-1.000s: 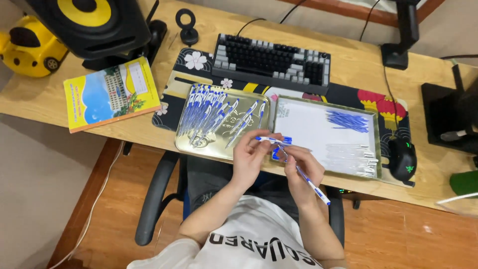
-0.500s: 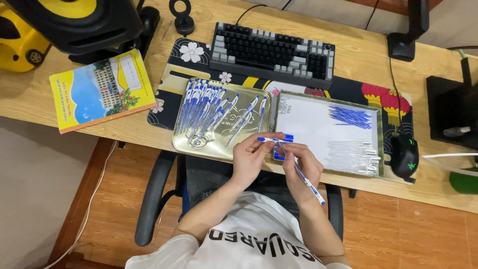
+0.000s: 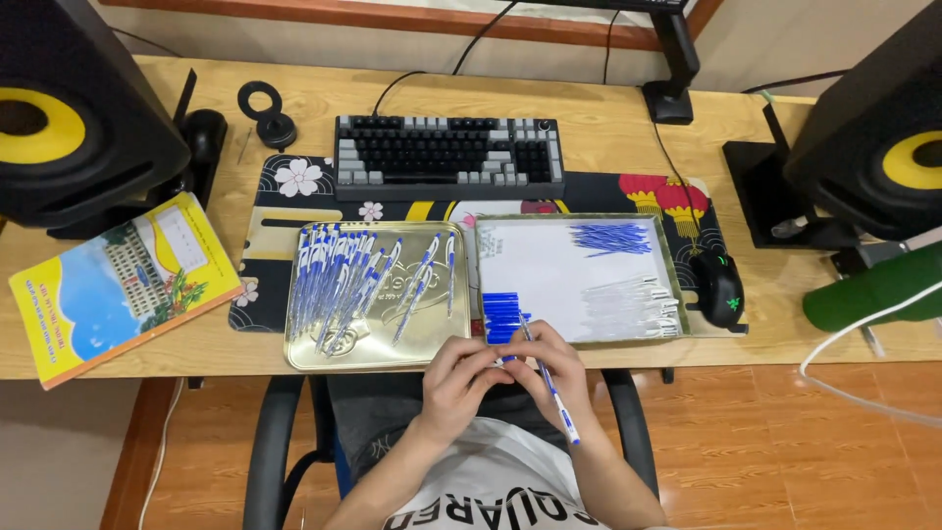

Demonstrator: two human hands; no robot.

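Observation:
My right hand holds a white and blue pen slanted down to the right, just in front of the desk edge. My left hand pinches the pen's upper end, close to a row of blue caps. The caps lie on a white-lined tray that also holds a pile of blue refills and a pile of clear tubes. To the left, a gold metal tray holds several assembled pens.
A black and grey keyboard sits on a patterned desk mat. A black mouse, two black speakers, a yellow book and a green object are on the wooden desk. Chair armrests flank my lap.
The camera view has shifted left and tilted, bringing the right speaker into sight. Both hands stay together on the pen in front of the trays.

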